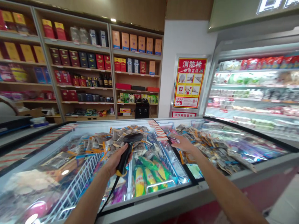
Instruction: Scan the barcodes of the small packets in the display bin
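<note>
My left hand (116, 160) is wrapped round the grip of a black barcode scanner (130, 143) with a yellow collar and a trailing cable, its head pointing over the chest freezer (163, 199). My right hand (183, 143) reaches further in, palm down, its fingers on a packet (172, 139) among the frozen packets on the right side of the freezer. Whether it grips the packet is unclear. Yellow and green corn packs (149, 177) lie in a wire basket just below the scanner.
The freezer has sliding glass lids (245, 146) and white wire baskets (77, 183). Behind stand wooden shelves (112, 71) of boxed goods, a red fire-safety poster (189, 82) and an open chilled cabinet (254, 93) at right. A counter (21, 130) lies at left.
</note>
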A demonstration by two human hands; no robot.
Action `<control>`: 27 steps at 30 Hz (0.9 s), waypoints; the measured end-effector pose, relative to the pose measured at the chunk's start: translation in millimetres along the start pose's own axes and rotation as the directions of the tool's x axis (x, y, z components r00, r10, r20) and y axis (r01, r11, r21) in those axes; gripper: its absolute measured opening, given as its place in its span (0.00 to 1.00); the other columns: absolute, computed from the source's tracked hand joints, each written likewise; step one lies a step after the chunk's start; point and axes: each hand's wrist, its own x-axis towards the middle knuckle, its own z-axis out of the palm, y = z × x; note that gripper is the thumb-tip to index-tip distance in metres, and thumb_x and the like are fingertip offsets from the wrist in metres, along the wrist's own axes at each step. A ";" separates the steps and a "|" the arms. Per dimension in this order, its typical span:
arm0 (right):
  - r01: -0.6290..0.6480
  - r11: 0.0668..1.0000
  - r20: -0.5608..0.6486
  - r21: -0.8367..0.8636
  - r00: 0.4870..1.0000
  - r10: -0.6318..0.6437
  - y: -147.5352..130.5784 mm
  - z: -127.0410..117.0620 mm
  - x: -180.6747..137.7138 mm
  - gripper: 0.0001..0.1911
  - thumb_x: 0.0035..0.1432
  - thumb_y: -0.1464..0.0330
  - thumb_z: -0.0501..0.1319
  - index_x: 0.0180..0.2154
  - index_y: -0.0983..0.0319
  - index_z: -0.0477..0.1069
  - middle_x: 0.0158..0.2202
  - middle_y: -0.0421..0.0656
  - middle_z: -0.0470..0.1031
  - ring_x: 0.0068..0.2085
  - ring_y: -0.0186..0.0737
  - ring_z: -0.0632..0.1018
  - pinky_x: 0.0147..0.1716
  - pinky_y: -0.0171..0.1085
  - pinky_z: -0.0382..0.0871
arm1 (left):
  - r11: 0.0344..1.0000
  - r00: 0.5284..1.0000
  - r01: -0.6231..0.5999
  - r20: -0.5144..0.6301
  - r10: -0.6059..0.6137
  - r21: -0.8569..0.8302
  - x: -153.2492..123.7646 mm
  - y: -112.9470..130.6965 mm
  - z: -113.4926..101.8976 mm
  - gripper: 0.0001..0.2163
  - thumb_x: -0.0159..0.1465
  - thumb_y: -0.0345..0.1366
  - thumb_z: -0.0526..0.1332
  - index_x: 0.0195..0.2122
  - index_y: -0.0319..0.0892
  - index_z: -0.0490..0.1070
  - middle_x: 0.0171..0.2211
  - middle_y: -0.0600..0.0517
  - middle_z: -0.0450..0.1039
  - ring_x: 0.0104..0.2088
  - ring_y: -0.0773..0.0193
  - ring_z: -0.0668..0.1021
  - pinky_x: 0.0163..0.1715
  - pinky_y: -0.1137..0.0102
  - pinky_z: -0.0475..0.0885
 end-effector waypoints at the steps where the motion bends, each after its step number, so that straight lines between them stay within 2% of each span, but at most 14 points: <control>1: -0.013 0.999 -0.021 0.031 1.000 0.014 9.2 -14.6 -10.4 0.17 0.28 0.68 0.69 0.28 0.58 0.75 0.34 0.43 0.77 0.42 0.53 0.74 0.46 0.47 0.63 | 1.000 1.000 0.008 0.015 -0.008 0.003 0.6 -0.9 3.0 0.14 0.58 0.45 0.57 0.28 0.37 0.69 0.17 0.52 0.69 0.16 0.70 0.70 0.15 0.77 0.65; 4: -0.052 0.999 0.027 0.014 0.998 0.052 31.1 -39.2 -43.3 0.22 0.22 0.74 0.69 0.28 0.59 0.76 0.34 0.44 0.77 0.40 0.52 0.74 0.45 0.46 0.63 | 1.000 0.999 0.020 0.037 -0.020 0.010 1.8 -1.8 12.7 0.15 0.59 0.45 0.56 0.28 0.36 0.69 0.17 0.51 0.69 0.16 0.70 0.71 0.16 0.77 0.66; 9: -0.017 1.000 0.080 0.000 0.997 0.017 42.9 -37.9 -76.5 0.27 0.23 0.79 0.64 0.34 0.59 0.75 0.44 0.46 0.75 0.48 0.52 0.71 0.52 0.46 0.57 | 0.999 0.999 0.038 0.022 -0.038 0.037 -0.3 0.5 27.8 0.15 0.58 0.45 0.57 0.25 0.36 0.68 0.18 0.50 0.70 0.16 0.71 0.71 0.16 0.77 0.66; 12: -0.013 1.000 0.057 0.018 0.998 0.012 37.0 -32.8 -71.2 0.21 0.31 0.77 0.61 0.33 0.59 0.75 0.42 0.45 0.75 0.47 0.49 0.72 0.52 0.45 0.56 | 0.998 0.998 0.017 0.058 -0.020 0.056 -2.5 1.1 33.0 0.16 0.57 0.46 0.58 0.24 0.37 0.68 0.18 0.51 0.70 0.16 0.71 0.70 0.15 0.78 0.65; 14: -0.076 0.993 -0.056 0.095 0.995 0.081 31.5 -28.4 -59.1 0.11 0.37 0.74 0.60 0.28 0.59 0.74 0.33 0.44 0.76 0.41 0.47 0.74 0.49 0.45 0.59 | 0.998 0.998 0.020 0.066 -0.024 0.057 -3.6 0.7 34.7 0.16 0.57 0.46 0.57 0.24 0.37 0.67 0.18 0.51 0.70 0.16 0.71 0.70 0.14 0.77 0.65; 16: -0.135 0.955 -0.195 0.263 0.962 0.189 25.8 -19.9 -43.4 0.03 0.40 0.71 0.59 0.23 0.59 0.70 0.25 0.42 0.74 0.37 0.46 0.75 0.45 0.44 0.63 | 0.998 0.997 0.025 0.069 -0.029 0.060 -4.1 -0.2 35.5 0.16 0.57 0.47 0.58 0.24 0.37 0.67 0.18 0.51 0.70 0.16 0.71 0.70 0.14 0.77 0.64; 18: -0.150 0.828 -0.230 0.541 0.920 0.317 19.0 -6.1 -27.2 0.02 0.42 0.68 0.58 0.21 0.59 0.68 0.21 0.41 0.72 0.32 0.44 0.75 0.40 0.43 0.67 | 0.998 0.997 0.019 0.079 -0.024 0.065 -4.0 -1.7 36.0 0.16 0.56 0.48 0.58 0.24 0.37 0.67 0.18 0.51 0.69 0.16 0.71 0.70 0.14 0.77 0.64; 20: -0.149 0.577 -0.122 0.803 0.907 0.403 10.2 11.0 -12.8 0.04 0.43 0.66 0.57 0.24 0.60 0.68 0.21 0.39 0.73 0.29 0.42 0.75 0.34 0.42 0.70 | 0.998 0.994 0.009 0.105 -0.016 0.069 -3.6 -3.8 36.7 0.17 0.54 0.50 0.59 0.24 0.38 0.66 0.17 0.52 0.69 0.15 0.71 0.69 0.15 0.77 0.63; 22: -0.163 0.334 0.016 0.928 0.916 0.400 -0.6 27.4 -1.7 0.07 0.43 0.66 0.57 0.27 0.61 0.68 0.23 0.39 0.74 0.27 0.40 0.76 0.32 0.41 0.72 | 0.997 0.992 -0.003 0.129 -0.007 0.071 -3.4 -6.1 37.8 0.19 0.52 0.52 0.60 0.24 0.37 0.66 0.17 0.52 0.69 0.16 0.72 0.69 0.15 0.77 0.63; 23: -0.168 0.257 0.061 0.952 0.924 0.378 -6.4 34.1 2.5 0.07 0.43 0.66 0.57 0.28 0.61 0.68 0.24 0.39 0.75 0.27 0.40 0.77 0.31 0.41 0.72 | 0.997 0.990 -0.010 0.142 -0.001 0.076 -3.3 -7.4 38.5 0.20 0.51 0.52 0.61 0.24 0.37 0.66 0.17 0.52 0.69 0.16 0.72 0.69 0.16 0.77 0.62; 25: -0.177 0.168 0.110 0.970 0.932 0.346 -16.9 43.6 8.7 0.08 0.45 0.66 0.56 0.30 0.61 0.68 0.26 0.41 0.77 0.28 0.39 0.77 0.31 0.41 0.73 | 0.996 0.987 -0.018 0.159 0.004 0.090 -3.4 -10.0 40.1 0.21 0.49 0.54 0.61 0.25 0.37 0.67 0.16 0.52 0.69 0.15 0.72 0.69 0.16 0.77 0.62; 27: -0.189 0.125 0.139 0.974 0.934 0.328 -24.2 48.9 13.2 0.09 0.45 0.66 0.57 0.31 0.62 0.69 0.27 0.42 0.78 0.28 0.39 0.78 0.30 0.40 0.73 | 0.995 0.986 -0.016 0.170 -0.001 0.099 -3.1 -12.3 41.7 0.21 0.49 0.54 0.61 0.25 0.37 0.67 0.16 0.53 0.68 0.15 0.72 0.68 0.16 0.77 0.61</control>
